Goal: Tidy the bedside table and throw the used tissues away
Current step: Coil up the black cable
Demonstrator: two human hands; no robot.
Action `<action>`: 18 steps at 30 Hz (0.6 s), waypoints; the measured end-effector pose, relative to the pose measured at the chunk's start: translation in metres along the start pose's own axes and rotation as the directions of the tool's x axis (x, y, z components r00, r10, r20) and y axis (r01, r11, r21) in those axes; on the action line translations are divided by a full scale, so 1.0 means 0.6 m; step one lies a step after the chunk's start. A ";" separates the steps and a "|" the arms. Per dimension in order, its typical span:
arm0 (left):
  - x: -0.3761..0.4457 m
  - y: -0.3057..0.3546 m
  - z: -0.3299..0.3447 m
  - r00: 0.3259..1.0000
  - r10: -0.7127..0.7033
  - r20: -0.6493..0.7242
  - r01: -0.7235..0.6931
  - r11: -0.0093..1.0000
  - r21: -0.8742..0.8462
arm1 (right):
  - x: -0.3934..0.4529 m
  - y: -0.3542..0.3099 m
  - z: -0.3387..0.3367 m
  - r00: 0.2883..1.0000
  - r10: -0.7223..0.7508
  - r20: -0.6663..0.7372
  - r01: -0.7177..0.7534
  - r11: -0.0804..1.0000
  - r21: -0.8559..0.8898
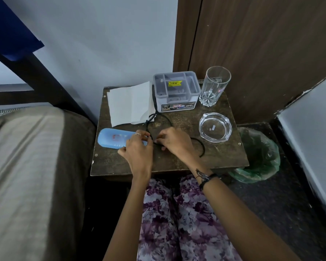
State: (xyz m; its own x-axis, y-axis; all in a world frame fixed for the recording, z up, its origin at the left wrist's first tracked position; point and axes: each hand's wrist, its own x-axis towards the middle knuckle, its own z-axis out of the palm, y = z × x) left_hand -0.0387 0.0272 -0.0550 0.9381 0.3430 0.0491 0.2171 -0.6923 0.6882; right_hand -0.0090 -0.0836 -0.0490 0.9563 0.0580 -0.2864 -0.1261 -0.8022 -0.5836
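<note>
On the small dark wooden bedside table [177, 162], both my hands meet over a black cable [202, 147] that loops across the middle. My left hand [137, 149] pinches the cable with thumb and fingers, partly covering a light blue case [111, 138] lying at the table's left. My right hand [175, 142] pinches the same cable just to the right. White tissues [130, 102] lie flat at the back left. A grey compartment organiser [176, 91] stands at the back centre.
A tall clear glass [215, 85] stands at the back right, a glass ashtray [215, 127] in front of it. A bin lined with a green bag [260, 157] sits on the floor right of the table. The bed [36, 166] borders the left.
</note>
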 end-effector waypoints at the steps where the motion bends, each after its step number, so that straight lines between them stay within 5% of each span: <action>1: 0.001 -0.002 0.001 1.000 -0.002 0.005 0.002 1.000 -0.002 | 0.004 -0.005 0.000 1.000 -0.012 0.017 0.013 0.999 -0.034; 4: 0.003 -0.004 0.002 0.999 -0.031 0.017 0.031 0.999 -0.029 | 0.016 -0.019 0.000 0.994 -0.012 0.106 0.010 1.000 0.017; 10: 0.004 -0.003 0.002 0.999 -0.045 0.017 0.045 0.999 -0.017 | 0.028 -0.011 0.000 0.977 0.089 0.195 -0.174 0.863 0.474; 18: -0.002 0.005 -0.002 0.999 -0.038 0.030 0.039 0.999 -0.005 | 0.033 -0.012 0.007 0.999 -0.001 0.051 -0.026 0.849 0.529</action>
State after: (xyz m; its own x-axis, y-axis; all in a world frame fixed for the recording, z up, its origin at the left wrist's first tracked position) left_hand -0.0393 0.0254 -0.0522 0.9367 0.3502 0.0010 0.2516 -0.6751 0.6935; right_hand 0.0096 -0.0743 -0.0534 0.9418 0.0895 -0.3241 -0.2711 -0.3681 -0.8894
